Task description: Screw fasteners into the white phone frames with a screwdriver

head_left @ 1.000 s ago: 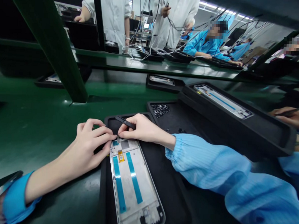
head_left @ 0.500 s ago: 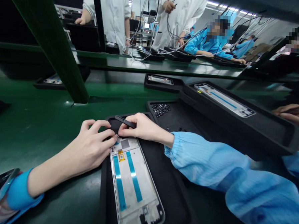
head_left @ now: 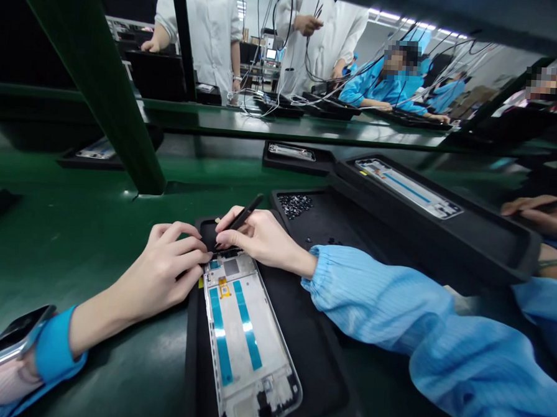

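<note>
While the right hand [head_left: 258,235] pinches black tweezers [head_left: 243,216] above the top edge of a phone frame [head_left: 248,337] (blue strips [head_left: 218,336] bare, nothing mounted over them) lying in a black foam tray [head_left: 317,360] on the table [head_left: 71,253], the left hand [head_left: 168,259] curls against that edge, its grip unclear.

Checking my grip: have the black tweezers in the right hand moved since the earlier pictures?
Yes: the black tweezers now stand steeper, upper end swung away from the silver phone frame.
</note>
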Demonstrator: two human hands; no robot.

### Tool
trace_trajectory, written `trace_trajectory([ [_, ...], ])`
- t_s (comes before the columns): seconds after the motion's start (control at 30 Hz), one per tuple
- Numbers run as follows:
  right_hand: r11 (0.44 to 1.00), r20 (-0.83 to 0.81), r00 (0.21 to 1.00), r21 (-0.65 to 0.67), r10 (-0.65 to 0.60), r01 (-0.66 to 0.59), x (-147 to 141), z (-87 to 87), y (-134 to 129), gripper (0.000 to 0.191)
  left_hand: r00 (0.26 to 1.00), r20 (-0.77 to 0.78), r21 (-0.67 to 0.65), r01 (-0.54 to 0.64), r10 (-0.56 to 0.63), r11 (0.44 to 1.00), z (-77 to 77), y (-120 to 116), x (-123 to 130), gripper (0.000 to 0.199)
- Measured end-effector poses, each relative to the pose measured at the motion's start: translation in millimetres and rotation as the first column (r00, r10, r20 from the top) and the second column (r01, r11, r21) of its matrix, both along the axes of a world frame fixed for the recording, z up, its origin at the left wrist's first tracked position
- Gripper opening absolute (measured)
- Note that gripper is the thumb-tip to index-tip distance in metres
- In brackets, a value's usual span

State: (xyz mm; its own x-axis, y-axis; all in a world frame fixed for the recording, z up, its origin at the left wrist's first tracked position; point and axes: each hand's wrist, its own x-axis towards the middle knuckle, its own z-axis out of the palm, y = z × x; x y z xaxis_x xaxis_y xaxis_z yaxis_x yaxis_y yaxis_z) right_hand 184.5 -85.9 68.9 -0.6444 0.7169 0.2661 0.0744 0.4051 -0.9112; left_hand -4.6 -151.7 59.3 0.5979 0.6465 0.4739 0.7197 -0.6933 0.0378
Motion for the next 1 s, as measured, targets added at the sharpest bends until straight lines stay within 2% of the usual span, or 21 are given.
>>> trace_trajectory([
  [0.13,0.998,0.014,0.999,-0.027,-0.049,0.050,-0.6,1.1,-2.0,0.022,1.000,0.024,-0.012,-0.005,0.005,1.000,-0.1,0.5,0.4,0.021],
  [0.33,0.994,0.048,0.997,0.093,-0.058,0.053,-0.3,1.3,-3.5,0.016,0.999,0.039,-0.026,-0.008,0.009,1.000,-1.0,0.8,0.9,0.020],
  [0.4,0.983,0.065,0.996,0.177,-0.068,0.056,-0.8,0.7,-4.0,0.012,0.999,0.044,-0.026,-0.005,0.006,1.000,-1.1,0.8,1.2,0.020],
  [0.53,0.899,0.109,0.992,0.438,-0.067,0.013,-2.9,-0.1,-5.2,0.008,0.998,0.056,-0.023,-0.010,0.011,1.000,-1.3,0.4,2.0,0.021],
  [0.63,0.851,0.151,0.988,0.522,-0.026,-0.058,-4.6,0.2,-6.0,0.006,0.998,0.058,-0.021,-0.019,0.020,1.000,-1.9,0.5,1.9,0.022],
  [0.73,0.878,0.153,0.987,0.478,-0.045,-0.034,-4.8,0.9,-5.8,0.008,0.999,0.040,-0.033,-0.023,0.025,0.999,-2.3,1.0,0.9,0.023],
  [0.87,0.957,0.108,0.985,0.272,-0.132,0.099,-2.5,1.2,-4.4,0.012,0.999,0.024,-0.034,-0.022,0.022,0.999,-1.7,1.5,-0.3,0.023],
  [0.93,0.964,0.108,0.983,0.235,-0.151,0.123,-1.4,1.0,-3.7,0.012,1.000,0.023,-0.035,-0.017,0.018,0.999,-1.3,1.0,-0.3,0.023],
  [1.0,0.957,0.102,0.983,0.265,-0.152,0.120,-0.8,0.7,-3.2,0.012,1.000,0.022,-0.038,-0.016,0.017,0.999,-1.2,0.0,0.1,0.022],
])
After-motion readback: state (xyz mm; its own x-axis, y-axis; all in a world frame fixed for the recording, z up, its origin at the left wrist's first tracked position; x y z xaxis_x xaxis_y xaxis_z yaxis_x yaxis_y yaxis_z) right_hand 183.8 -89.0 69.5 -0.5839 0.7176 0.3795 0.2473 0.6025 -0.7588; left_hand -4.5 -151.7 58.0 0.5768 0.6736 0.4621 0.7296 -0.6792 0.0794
